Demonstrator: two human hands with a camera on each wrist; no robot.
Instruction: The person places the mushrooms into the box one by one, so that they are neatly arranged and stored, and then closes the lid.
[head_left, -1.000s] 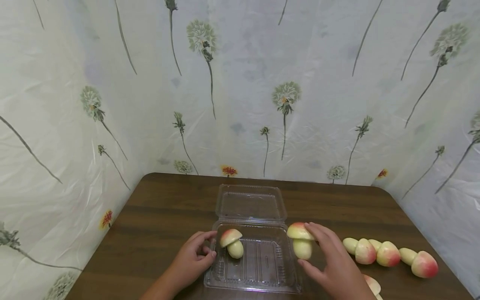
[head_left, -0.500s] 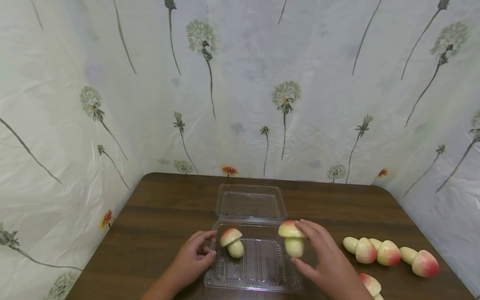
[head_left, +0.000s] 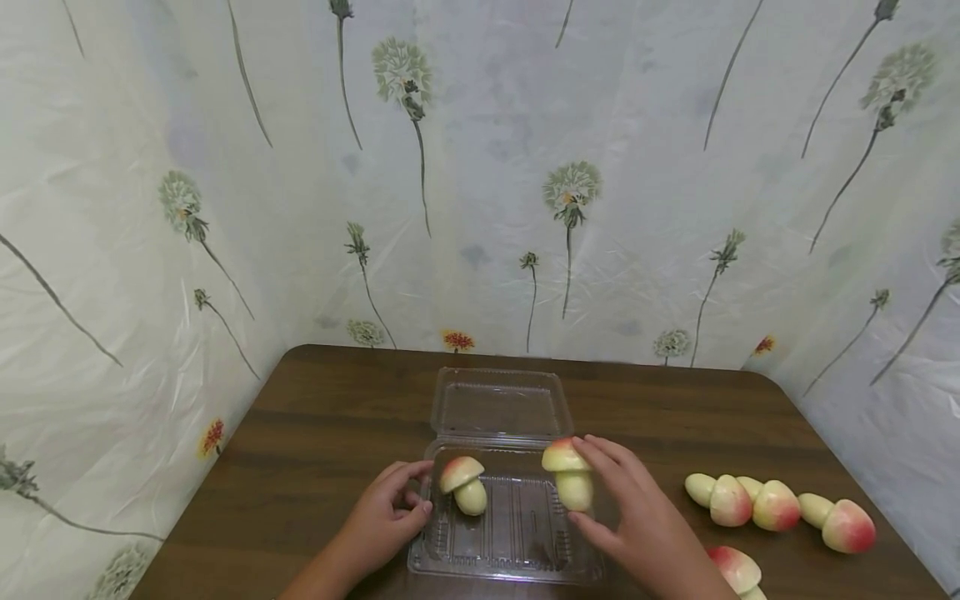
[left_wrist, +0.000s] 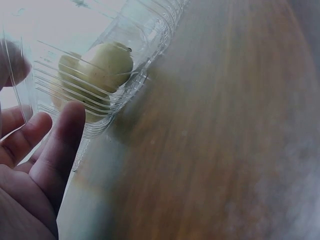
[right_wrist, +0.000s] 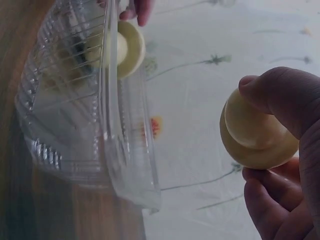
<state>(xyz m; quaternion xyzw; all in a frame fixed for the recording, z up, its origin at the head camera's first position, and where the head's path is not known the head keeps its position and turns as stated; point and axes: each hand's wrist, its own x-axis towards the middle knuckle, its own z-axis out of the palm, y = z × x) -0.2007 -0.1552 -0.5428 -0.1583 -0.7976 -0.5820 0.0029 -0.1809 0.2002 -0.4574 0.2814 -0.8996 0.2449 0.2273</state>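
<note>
My right hand (head_left: 630,517) pinches a toy mushroom (head_left: 573,487) between thumb and fingers. Its pale yellow stem points down and its red-tinged cap is on top, over the right side of a clear plastic clamshell container (head_left: 517,575). From the right wrist view, this held mushroom (right_wrist: 255,125) is raised beside the container wall. A second mushroom (head_left: 467,485) lies tilted inside, at the left. My left hand (head_left: 386,512) holds the container's left rim with its thumb and fingers; the left wrist view has them right at the ribbed wall (left_wrist: 95,75).
Several more toy mushrooms (head_left: 776,507) lie in a row on the brown wooden table (head_left: 337,400) at the right, with another mushroom (head_left: 735,571) nearer the front. The container's lid (head_left: 502,404) is folded back flat behind it. A flower-printed sheet (head_left: 480,167) hangs behind and around the table.
My right hand has carried its mushroom leftward, from the container's right edge to above its right part. My left hand has stayed at the rim.
</note>
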